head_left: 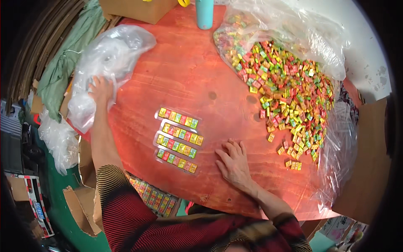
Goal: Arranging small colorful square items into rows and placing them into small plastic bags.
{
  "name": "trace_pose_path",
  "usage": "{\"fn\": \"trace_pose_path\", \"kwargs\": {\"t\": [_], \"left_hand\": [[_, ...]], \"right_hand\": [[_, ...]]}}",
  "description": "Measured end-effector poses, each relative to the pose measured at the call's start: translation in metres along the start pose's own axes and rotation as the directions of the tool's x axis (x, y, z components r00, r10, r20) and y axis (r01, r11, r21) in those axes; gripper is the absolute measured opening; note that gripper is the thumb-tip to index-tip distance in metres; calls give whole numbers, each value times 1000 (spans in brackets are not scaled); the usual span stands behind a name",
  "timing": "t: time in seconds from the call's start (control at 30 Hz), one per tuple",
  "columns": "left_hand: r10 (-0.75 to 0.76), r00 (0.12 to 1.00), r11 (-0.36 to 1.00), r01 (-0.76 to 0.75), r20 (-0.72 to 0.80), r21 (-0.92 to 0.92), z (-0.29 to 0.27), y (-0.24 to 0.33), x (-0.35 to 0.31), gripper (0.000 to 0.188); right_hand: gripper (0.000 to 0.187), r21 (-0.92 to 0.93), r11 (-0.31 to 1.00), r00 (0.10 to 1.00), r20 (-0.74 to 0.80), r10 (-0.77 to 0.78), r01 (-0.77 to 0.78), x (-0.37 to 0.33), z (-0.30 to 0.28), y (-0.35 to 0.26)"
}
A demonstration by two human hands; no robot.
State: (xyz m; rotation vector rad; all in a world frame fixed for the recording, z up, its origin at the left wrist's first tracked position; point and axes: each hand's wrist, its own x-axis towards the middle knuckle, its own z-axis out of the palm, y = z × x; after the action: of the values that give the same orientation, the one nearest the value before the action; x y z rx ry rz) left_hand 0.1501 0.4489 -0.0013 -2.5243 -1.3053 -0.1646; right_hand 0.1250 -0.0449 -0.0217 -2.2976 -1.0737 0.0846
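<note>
My left hand (pixel 101 89) reaches to the far left and lies on a crumpled clear plastic bag (pixel 119 46), its fingers apart. My right hand (pixel 236 166) rests on the red tabletop (pixel 184 75) with the fingers spread and nothing in them. Just left of it, several narrow clear plastic trays (pixel 178 118) lie one below another, each with a row of small yellow, red and green blocks. To the right spreads a large heap of the same small blocks (pixel 289 92), partly under a clear plastic sheet (pixel 294 29).
At the right edge lies a pile of clear plastic pieces (pixel 336 155) beside a cardboard panel (pixel 365 164). A teal bottle (pixel 205 14) and a cardboard box (pixel 138 9) stand at the back. Below the table's near edge, more filled trays (pixel 157 199) sit by an open carton (pixel 82 206).
</note>
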Motion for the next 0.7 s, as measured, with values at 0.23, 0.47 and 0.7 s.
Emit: {"fn": "trace_pose_path", "kwargs": {"t": [0.23,0.47,0.7], "left_hand": [[159,970,965,-192,-184,-178,25,-29,10,39],[406,862,894,-443,-304,-61,0,-11,-54,55],[337,893,927,-369,-297,-58,-39,10,-104,50]], "right_hand": [[32,-8,1000,999,-35,-7,7,7,0,-2],[28,-49,998,992,-119,-38,32,5,5,3],[22,-97,986,966,-208,-155,138,12,26,4]]}}
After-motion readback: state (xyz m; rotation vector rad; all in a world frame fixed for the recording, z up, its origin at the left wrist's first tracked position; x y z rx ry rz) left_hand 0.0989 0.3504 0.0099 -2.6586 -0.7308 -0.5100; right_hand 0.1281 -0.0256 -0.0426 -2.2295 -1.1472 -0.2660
